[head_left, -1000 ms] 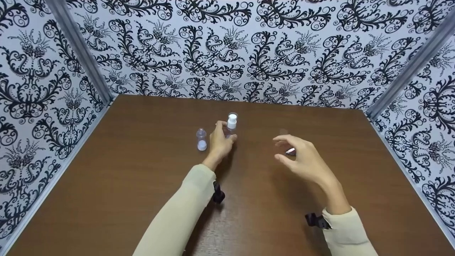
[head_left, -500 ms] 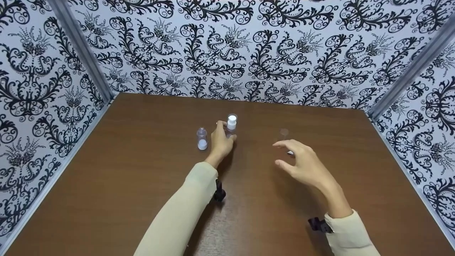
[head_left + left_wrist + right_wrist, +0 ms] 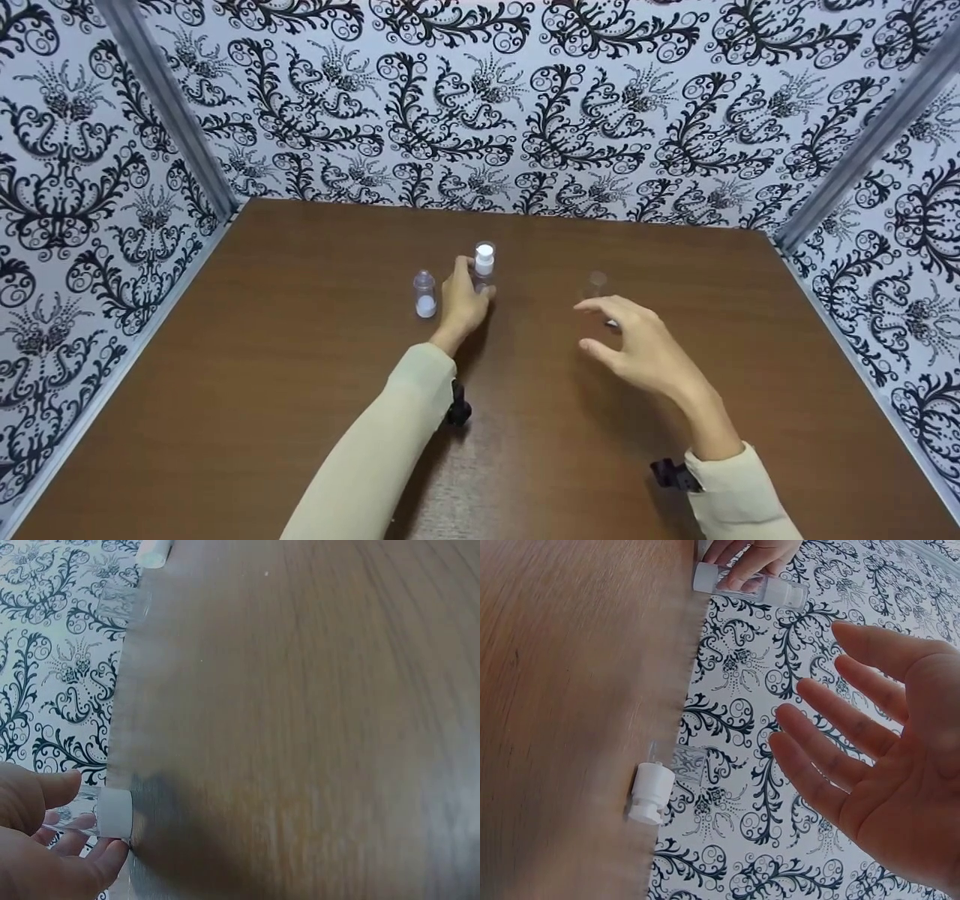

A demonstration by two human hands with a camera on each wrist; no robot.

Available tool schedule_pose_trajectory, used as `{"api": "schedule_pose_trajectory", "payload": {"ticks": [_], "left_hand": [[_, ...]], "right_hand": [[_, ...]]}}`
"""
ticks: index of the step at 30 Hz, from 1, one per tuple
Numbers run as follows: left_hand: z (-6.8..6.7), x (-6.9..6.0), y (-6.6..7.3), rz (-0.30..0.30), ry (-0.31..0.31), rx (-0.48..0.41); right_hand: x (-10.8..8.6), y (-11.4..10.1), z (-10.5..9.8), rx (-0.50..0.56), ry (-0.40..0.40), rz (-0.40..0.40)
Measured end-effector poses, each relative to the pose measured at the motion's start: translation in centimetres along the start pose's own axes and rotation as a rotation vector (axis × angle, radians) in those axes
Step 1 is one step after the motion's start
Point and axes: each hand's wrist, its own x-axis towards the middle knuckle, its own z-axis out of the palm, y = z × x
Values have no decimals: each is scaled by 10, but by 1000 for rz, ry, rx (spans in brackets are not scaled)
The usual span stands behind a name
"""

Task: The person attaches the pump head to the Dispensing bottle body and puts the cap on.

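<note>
My left hand (image 3: 465,300) grips a clear bottle (image 3: 484,264) with a white pump top under a clear cap. The bottle stands upright on the table, and its white base (image 3: 115,814) shows in the left wrist view. Left of that hand stands a second clear bottle (image 3: 425,294) with a white base and no pump on it. My right hand (image 3: 646,349) hovers with fingers spread, holding nothing. Beyond its fingers are a loose white pump top (image 3: 652,787), lying on the table, and a clear cap (image 3: 688,763), standing upright; the hand partly hides both in the head view.
The brown table (image 3: 300,420) is bounded by patterned walls (image 3: 480,105) at the back and both sides, with grey metal posts (image 3: 169,112) in the corners. A black camera mount (image 3: 675,475) sits on my right wrist.
My left hand and the gripped bottle have shifted very slightly to the left. My right hand has dropped back a little, uncovering more of the clear cap.
</note>
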Motion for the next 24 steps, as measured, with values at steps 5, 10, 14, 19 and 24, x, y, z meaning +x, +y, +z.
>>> {"api": "schedule_pose_trajectory", "payload": {"ticks": [5,10,14,19,24], "left_hand": [[0,-1,-2,-8,-11,2],[-2,-4,-3,-17,-34,20],[-5,-7,-4,-4,-40,31],[-8,-11,-5,25,-47,52],[-11,-16,-3,36,-74,61]], "right_hand": [[1,0,0,-9,-5,0],[2,-1,0,-8,-5,-9],[1,-2,-1,-2,-3,-15],[0,-1,-2,-3,-5,-15],[-1,1,-5,-4,1,4]]}}
